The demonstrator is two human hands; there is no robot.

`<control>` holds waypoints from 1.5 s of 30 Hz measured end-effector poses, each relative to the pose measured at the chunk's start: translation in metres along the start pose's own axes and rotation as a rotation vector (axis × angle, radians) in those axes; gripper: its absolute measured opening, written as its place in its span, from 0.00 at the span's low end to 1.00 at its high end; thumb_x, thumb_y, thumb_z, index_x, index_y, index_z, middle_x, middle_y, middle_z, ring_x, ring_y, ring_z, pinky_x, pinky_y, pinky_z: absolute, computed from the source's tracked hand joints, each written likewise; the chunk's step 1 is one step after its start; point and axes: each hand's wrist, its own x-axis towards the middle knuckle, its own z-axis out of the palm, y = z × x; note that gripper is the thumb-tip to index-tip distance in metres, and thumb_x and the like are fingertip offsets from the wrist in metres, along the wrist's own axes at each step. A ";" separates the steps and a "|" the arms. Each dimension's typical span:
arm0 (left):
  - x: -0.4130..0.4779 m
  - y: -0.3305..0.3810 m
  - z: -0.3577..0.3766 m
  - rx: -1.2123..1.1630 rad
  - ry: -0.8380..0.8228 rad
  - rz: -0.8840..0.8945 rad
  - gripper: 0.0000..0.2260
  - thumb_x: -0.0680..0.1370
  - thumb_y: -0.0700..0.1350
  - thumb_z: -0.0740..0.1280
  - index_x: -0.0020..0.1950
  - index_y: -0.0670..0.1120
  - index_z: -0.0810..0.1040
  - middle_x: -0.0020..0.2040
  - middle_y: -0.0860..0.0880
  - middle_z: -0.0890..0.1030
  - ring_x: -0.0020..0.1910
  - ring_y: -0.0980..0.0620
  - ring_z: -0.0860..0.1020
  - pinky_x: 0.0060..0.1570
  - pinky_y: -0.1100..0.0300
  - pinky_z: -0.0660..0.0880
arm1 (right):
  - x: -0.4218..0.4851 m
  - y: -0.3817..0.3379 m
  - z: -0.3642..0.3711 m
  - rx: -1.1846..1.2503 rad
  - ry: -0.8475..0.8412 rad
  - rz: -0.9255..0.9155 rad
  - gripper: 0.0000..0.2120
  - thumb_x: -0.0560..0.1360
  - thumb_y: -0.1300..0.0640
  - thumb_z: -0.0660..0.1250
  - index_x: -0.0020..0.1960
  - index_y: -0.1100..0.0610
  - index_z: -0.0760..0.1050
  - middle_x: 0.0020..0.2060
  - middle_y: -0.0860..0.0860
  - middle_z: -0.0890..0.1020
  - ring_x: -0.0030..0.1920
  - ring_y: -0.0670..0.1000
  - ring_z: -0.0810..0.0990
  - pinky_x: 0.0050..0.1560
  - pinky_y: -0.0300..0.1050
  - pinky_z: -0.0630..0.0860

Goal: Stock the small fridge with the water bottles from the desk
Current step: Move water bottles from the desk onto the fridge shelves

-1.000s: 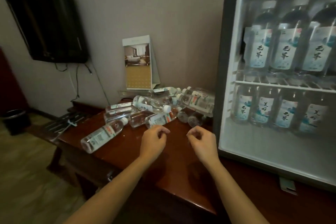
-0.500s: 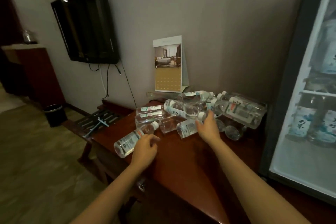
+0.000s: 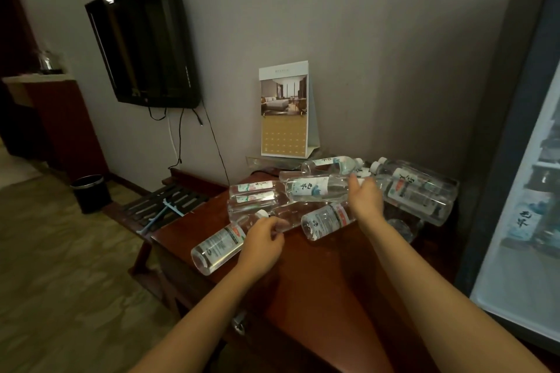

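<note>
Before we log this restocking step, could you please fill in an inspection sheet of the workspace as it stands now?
Surface: red-brown desk, front part bare.
Job's things: water bottles piled lying down at the back; fridge at right, stocked.
Clutter: standing calendar behind the pile.
Grippers: left hand curled on a bottle neck; right hand open against another bottle.
Cables: wires hanging below the wall TV.
Surroundings: black bin on the floor.
</note>
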 end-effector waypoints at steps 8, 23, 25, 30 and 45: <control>-0.008 0.030 0.011 -0.113 -0.009 0.025 0.25 0.74 0.43 0.69 0.68 0.50 0.66 0.64 0.53 0.67 0.59 0.57 0.71 0.59 0.57 0.72 | -0.015 -0.014 -0.045 0.080 0.007 -0.182 0.15 0.79 0.49 0.57 0.52 0.61 0.72 0.39 0.53 0.77 0.39 0.52 0.75 0.35 0.45 0.68; -0.038 0.074 0.071 -0.300 -0.308 -0.004 0.26 0.70 0.45 0.74 0.65 0.49 0.67 0.60 0.52 0.75 0.57 0.56 0.74 0.57 0.56 0.74 | -0.060 0.000 -0.093 -0.051 -0.125 -0.459 0.10 0.74 0.46 0.66 0.46 0.52 0.71 0.36 0.42 0.75 0.36 0.41 0.74 0.33 0.35 0.69; -0.039 0.076 0.075 -0.246 -0.263 0.004 0.26 0.67 0.48 0.76 0.62 0.49 0.70 0.57 0.52 0.75 0.56 0.55 0.74 0.56 0.55 0.74 | -0.067 0.005 -0.095 -0.005 -0.131 -0.427 0.10 0.74 0.45 0.66 0.46 0.52 0.72 0.38 0.45 0.75 0.38 0.43 0.75 0.36 0.36 0.68; -0.044 0.069 0.077 -0.398 -0.292 -0.033 0.23 0.66 0.46 0.77 0.58 0.49 0.74 0.55 0.51 0.79 0.54 0.54 0.78 0.52 0.57 0.76 | -0.094 0.033 -0.091 -0.018 -0.300 -0.258 0.24 0.72 0.42 0.67 0.64 0.52 0.71 0.51 0.47 0.71 0.52 0.44 0.71 0.52 0.36 0.67; -0.085 0.087 0.075 -0.498 -0.605 0.102 0.23 0.69 0.44 0.75 0.58 0.57 0.70 0.57 0.53 0.79 0.58 0.54 0.78 0.57 0.52 0.76 | -0.163 0.077 -0.146 0.144 -0.446 -0.092 0.23 0.73 0.53 0.69 0.66 0.56 0.69 0.58 0.50 0.79 0.56 0.45 0.78 0.56 0.40 0.76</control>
